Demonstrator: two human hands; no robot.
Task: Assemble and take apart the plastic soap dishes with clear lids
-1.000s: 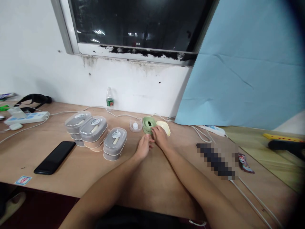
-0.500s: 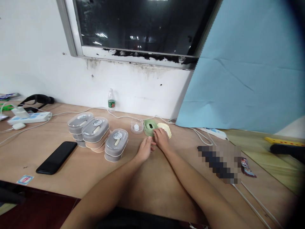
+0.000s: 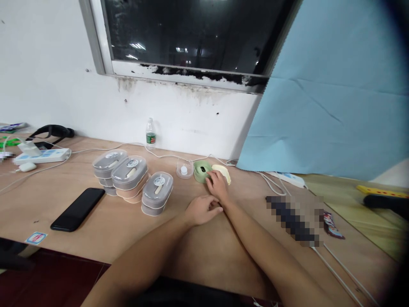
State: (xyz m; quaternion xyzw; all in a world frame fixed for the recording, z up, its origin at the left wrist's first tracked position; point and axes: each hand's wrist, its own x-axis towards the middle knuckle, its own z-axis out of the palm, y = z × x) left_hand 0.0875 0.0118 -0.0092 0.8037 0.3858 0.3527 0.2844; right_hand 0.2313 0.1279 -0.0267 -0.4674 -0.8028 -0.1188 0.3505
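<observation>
A small green container [image 3: 198, 175] with a dark oblong mark on its top stands toward the back of the table. My right hand [image 3: 218, 186] is at its right front side, with thumb and fingertips closed against the edge. A pale yellow lid-like piece [image 3: 224, 172] lies just behind that hand, partly covered by it. Nearer to me, my left hand [image 3: 201, 209] rests beside my right wrist. Its fingers curve with a gap to the thumb, and nothing shows in them. Left of the green container sits a clear lid-like piece [image 3: 184, 173] with a white round spot.
Several stacked lunch boxes with clear lids [image 3: 157, 194] stand to the left, near a black phone [image 3: 78, 209]. A plastic bottle [image 3: 150, 134] stands by the wall. Cables, a power strip [image 3: 43, 156], a blurred dark object [image 3: 294, 221] and a snack wrapper [image 3: 332, 225] lie around.
My left hand has drawn back from the green container toward me and turned rightward, to beside my right wrist. My right hand stays at the container.
</observation>
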